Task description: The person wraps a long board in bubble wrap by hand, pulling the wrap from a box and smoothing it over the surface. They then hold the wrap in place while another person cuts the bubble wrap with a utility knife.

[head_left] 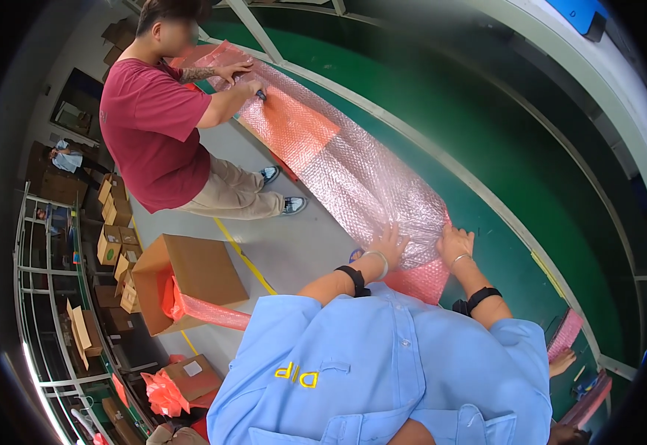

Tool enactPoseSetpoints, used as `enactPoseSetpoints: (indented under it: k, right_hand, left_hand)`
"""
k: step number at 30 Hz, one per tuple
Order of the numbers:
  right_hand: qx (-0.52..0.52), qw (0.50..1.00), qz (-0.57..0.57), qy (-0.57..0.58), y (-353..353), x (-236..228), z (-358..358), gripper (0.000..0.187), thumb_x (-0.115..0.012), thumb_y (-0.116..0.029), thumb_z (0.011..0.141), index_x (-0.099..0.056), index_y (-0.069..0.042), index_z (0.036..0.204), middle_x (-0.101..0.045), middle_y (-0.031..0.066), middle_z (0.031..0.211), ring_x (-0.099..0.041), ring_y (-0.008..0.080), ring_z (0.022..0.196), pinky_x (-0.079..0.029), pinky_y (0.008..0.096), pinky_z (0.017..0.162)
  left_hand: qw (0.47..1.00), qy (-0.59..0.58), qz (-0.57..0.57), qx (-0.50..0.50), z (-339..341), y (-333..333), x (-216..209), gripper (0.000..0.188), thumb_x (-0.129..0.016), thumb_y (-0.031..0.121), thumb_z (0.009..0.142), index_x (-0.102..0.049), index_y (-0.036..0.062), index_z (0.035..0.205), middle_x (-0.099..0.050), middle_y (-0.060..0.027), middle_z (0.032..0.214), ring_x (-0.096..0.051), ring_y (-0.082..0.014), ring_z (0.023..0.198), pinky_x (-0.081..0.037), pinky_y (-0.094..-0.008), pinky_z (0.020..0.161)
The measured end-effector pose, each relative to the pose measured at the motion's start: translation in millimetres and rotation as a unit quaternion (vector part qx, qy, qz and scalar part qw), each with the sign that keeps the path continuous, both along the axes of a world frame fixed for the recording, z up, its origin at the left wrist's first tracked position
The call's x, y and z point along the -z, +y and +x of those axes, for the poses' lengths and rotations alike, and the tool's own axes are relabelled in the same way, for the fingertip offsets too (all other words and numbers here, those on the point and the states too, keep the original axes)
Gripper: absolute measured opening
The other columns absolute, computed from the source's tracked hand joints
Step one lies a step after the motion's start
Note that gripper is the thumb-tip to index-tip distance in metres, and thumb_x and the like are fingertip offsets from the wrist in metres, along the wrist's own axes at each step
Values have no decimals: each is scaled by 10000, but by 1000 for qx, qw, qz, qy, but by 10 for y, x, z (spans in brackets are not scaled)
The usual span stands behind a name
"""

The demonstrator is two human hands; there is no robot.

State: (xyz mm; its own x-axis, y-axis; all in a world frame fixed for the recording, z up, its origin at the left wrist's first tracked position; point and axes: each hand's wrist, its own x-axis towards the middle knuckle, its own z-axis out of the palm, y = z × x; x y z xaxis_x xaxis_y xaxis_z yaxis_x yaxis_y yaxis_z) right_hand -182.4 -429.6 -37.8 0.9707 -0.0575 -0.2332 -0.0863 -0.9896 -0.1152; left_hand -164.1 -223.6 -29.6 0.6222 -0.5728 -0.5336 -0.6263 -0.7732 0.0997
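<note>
A long sheet of pink bubble wrap stretches over the green worktable from in front of me to the far left. Its near part is creased and bunched between my hands. Fingers spread, my left hand lies flat on the wrap's left side. At the right edge my right hand has its fingers curled against the wrap. Across the far part lies a more orange-red piece of wrap. A co-worker in a dark red shirt holds a small dark tool over it, the other hand resting on the wrap.
An open cardboard box with pink wrap hanging out stands on the floor at the left. Further left are stacked cartons and a metal rack. A pale rail edges the table. Another person's hand shows at lower right.
</note>
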Motion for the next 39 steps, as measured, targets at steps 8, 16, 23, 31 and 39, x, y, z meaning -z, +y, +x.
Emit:
enactPoseSetpoints:
  k: [8, 16, 23, 31, 39]
  right_hand:
    - [-5, 1000, 9, -2, -1, -47, -11, 232, -483, -224, 768, -549, -74, 932, -628, 125, 897, -574, 280, 865, -360, 420, 786]
    - [-5, 1000, 11, 18, -16, -80, 2, 243, -479, -222, 771, -548, -74, 951, -631, 127, 901, -577, 278, 863, -357, 419, 791]
    - [-12, 1000, 12, 6, -26, -80, -10, 284, -470, -218, 776, -542, -66, 1005, -636, 125, 895, -583, 272, 866, -358, 418, 791]
    - [0, 1000, 6, 11, -35, -1, -1, 259, -527, -269, 765, -546, -95, 955, -633, 101, 887, -577, 255, 857, -350, 402, 791]
    - [-13, 1000, 10, 6, -53, -13, -8, 275, -454, -224, 795, -538, -59, 999, -637, 122, 885, -585, 278, 862, -365, 422, 805]
  left_hand:
    - [1000, -3, 7, 8, 5, -7, -21, 580, -435, 283, 876, -210, 155, 1395, -81, -271, 1429, -127, -439, 1316, -277, -530, 1000]
    - [1000, 3, 19, 11, 3, -44, -79, 579, -404, 232, 876, -184, 139, 1403, -78, -274, 1427, -121, -441, 1316, -265, -528, 1008]
    - [999, -4, 29, 17, -3, -64, -103, 581, -403, 220, 874, -178, 130, 1403, -79, -276, 1426, -130, -447, 1311, -277, -523, 1004]
    - [997, -1, -41, 65, -159, -90, -28, 501, -408, 173, 858, -310, 65, 1337, -198, -259, 1389, -229, -452, 1269, -393, -453, 947]
    - [980, -10, -123, 156, -285, -115, 24, 385, -450, 137, 808, -470, 9, 1170, -385, -202, 1242, -395, -378, 1133, -447, -400, 879]
